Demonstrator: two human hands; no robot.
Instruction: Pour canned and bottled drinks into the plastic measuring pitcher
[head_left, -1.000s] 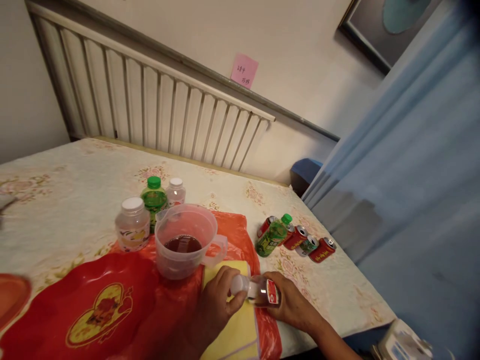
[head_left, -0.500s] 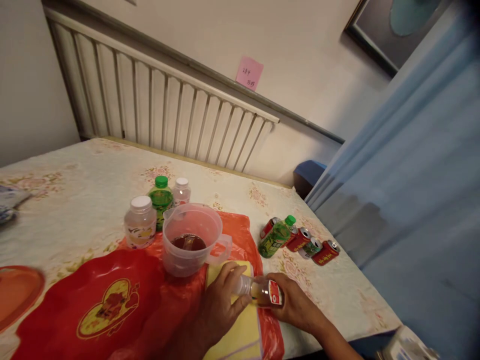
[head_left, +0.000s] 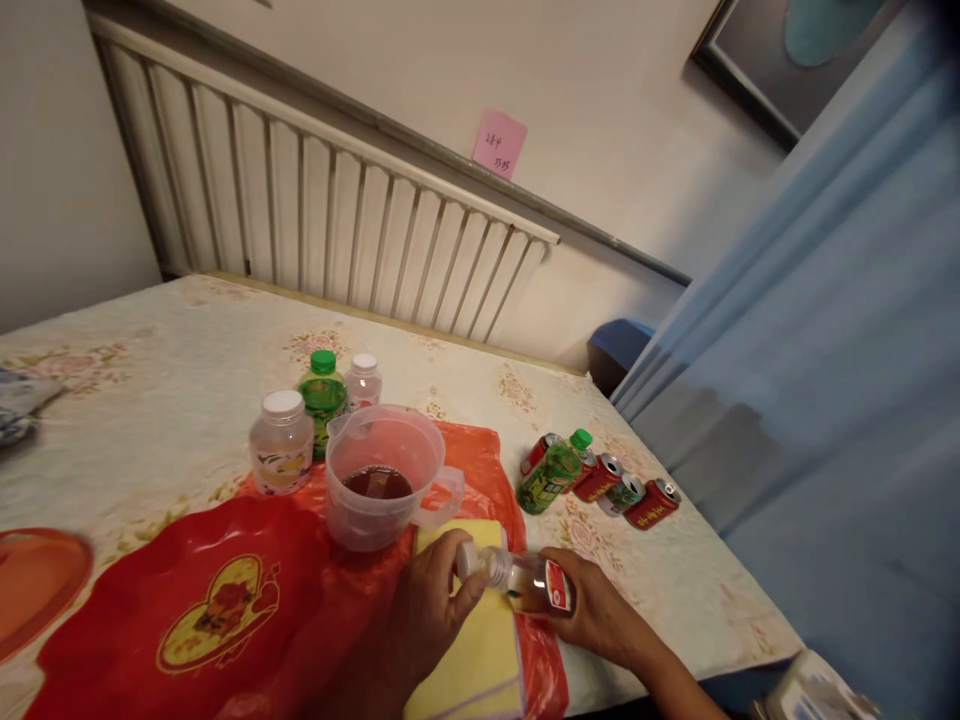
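My right hand (head_left: pixel 589 603) is wrapped round the base of a small clear bottle (head_left: pixel 531 584) with dark liquid inside and a red label. The bottle lies tilted on its side, its neck pointing left. Between the thumb and fingers of my left hand (head_left: pixel 427 610) is a white cap (head_left: pixel 466 562), a little apart from the bottle's open neck. Beneath both hands lies a folded yellow cloth (head_left: pixel 469 655). Just beyond them stands a translucent measuring jug (head_left: pixel 375 520) holding some dark liquid, its handle turned towards my hands.
Left of the jug are a white-capped jar (head_left: pixel 282 450), a green bottle (head_left: pixel 322 395) and a smaller jar (head_left: pixel 364 382). A red scalloped tray (head_left: pixel 120 610) lies front left on red plastic (head_left: pixel 487 460). At right, another green bottle (head_left: pixel 551 478) leans by several cans (head_left: pixel 652 505).
My left hand has drawn the white cap off the bottle's neck, leaving a gap between them. The bottle in my right hand has shifted slightly right.
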